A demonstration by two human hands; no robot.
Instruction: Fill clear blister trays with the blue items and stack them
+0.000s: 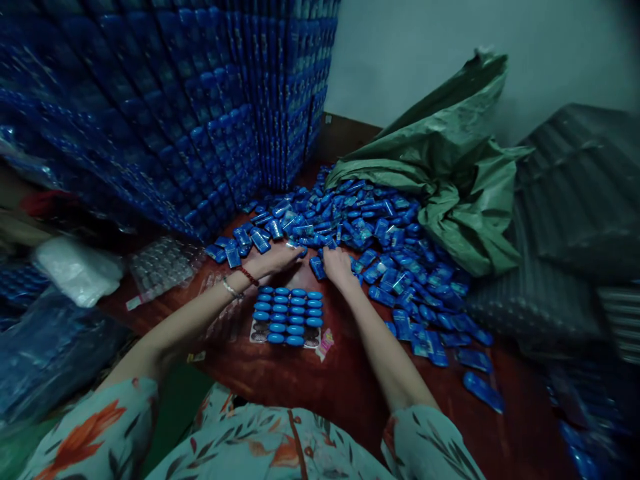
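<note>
My left hand [281,259] reaches to the near edge of a heap of small blue glossy packs [355,220], its fingers closed on a blue pack [301,251]. Beside it, my right hand [338,264] is at the same edge with its fingers curled together; what lies between them is hidden. Another blue pack [317,268] lies just left of the right hand. Nearer to me, a clear tray [257,333] holds rows of blue oval pieces [289,310], with vacant pockets at its front corners.
Clear plastic trays [165,270] lie at the left. A tall stack of filled blue trays [200,113] rises behind them. A green sack [460,193] slumps over the heap, and dark stacked trays [580,200] stand right. A pink-yellow scrap [325,343] lies on the red surface [360,373].
</note>
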